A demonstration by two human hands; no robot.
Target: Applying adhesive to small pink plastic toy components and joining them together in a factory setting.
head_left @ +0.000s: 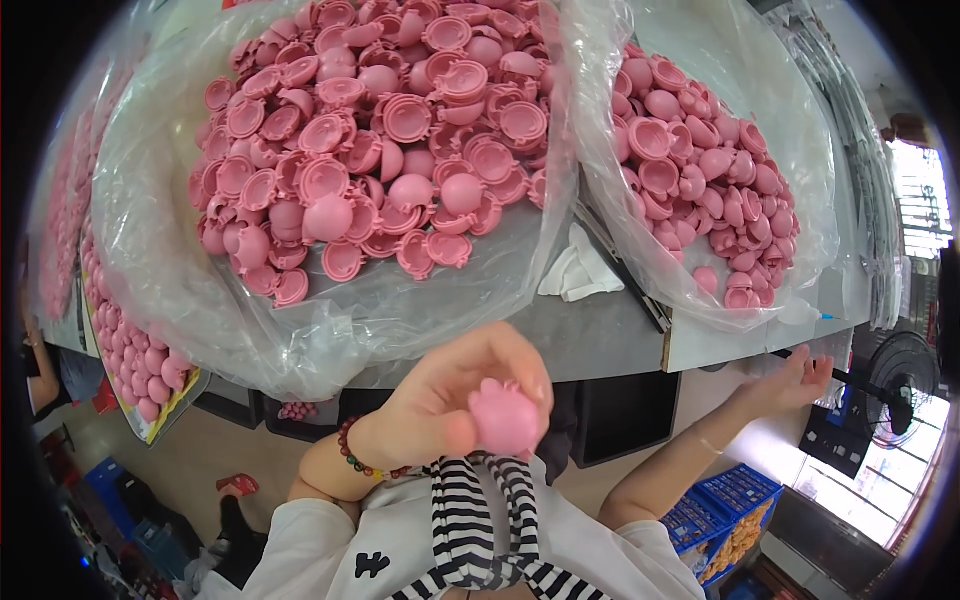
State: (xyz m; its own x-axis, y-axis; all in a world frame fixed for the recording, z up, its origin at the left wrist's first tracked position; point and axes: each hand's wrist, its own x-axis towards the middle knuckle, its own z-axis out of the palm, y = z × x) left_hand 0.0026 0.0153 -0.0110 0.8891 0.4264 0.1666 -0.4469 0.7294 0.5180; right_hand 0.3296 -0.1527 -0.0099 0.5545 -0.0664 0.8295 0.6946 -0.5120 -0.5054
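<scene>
My left hand [425, 395], with a beaded bracelet on its wrist, is closed round a pink plastic shell [506, 418] with small bumps along its top edge. It holds the shell in front of my chest, just off the table's near edge. Whether the piece is a half or a whole ball, I cannot tell. Out to the right, my right hand [785, 388] is held away from my body with its fingers apart and nothing in them. The small bag of pink shells [715, 165] lies beyond it on the table.
A large clear plastic bag [150, 210] full of loose pink half shells covers the left of the table. A white cloth [580, 268] lies between the bags. Right are a black fan [895, 390] and blue crates [735, 495]. Another person's arm [42, 365] shows at far left.
</scene>
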